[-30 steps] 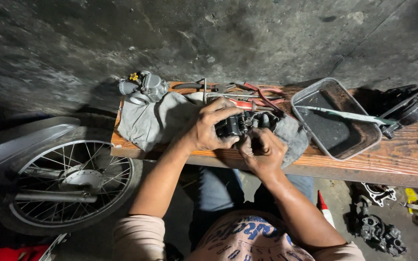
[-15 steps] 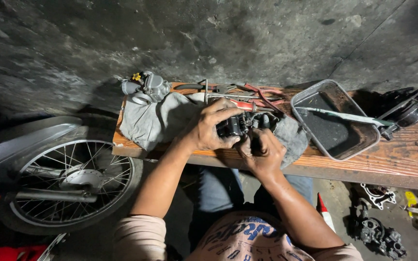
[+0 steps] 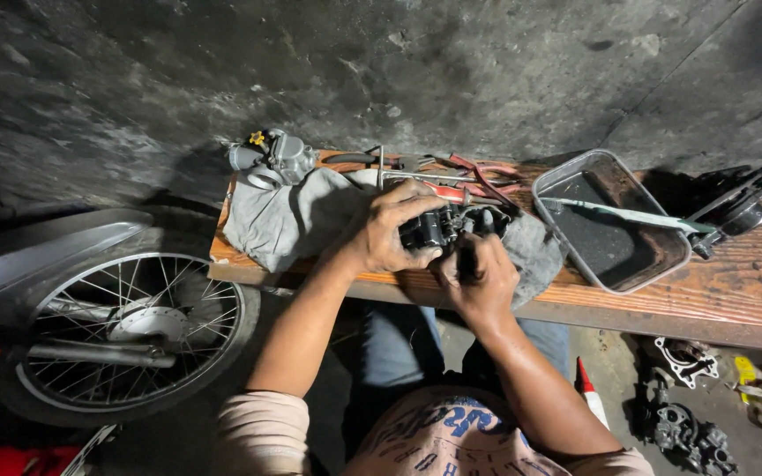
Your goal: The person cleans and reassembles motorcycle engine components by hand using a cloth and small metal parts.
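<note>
My left hand [image 3: 394, 231] is wrapped over the top of a small dark engine part [image 3: 434, 231], most likely a carburetor body, fingers curled tight around it so it sits pinned against the grey rag [image 3: 297, 220] spread on the wooden bench [image 3: 751, 300]. The part sits near the middle of the bench, close to its near edge, with the metal tray [image 3: 615, 273] off to its right and a second, silvery carburetor [image 3: 273, 159] lying at the far left corner of the rag. My right hand [image 3: 480, 280] is closed in a fist around a dark tool handle [image 3: 467, 260], probably a screwdriver, its tip pointed up into the near side of the part; the tip itself is hidden by my fingers, so I cannot tell exactly what it is seated in. To do this well, I judge that I should keep the left hand bearing down so the body cannot roll on the cloth, hold the tool square to the fastener, and press in before turning so the tip does not slip and chew the slot. Pliers with red handles [image 3: 487, 172] lie just beyond the part. I would keep loose bits over the rag rather than the bench edge, since the floor below holds other parts [image 3: 685, 432] and a motorcycle wheel [image 3: 134, 339] stands to the left.
</note>
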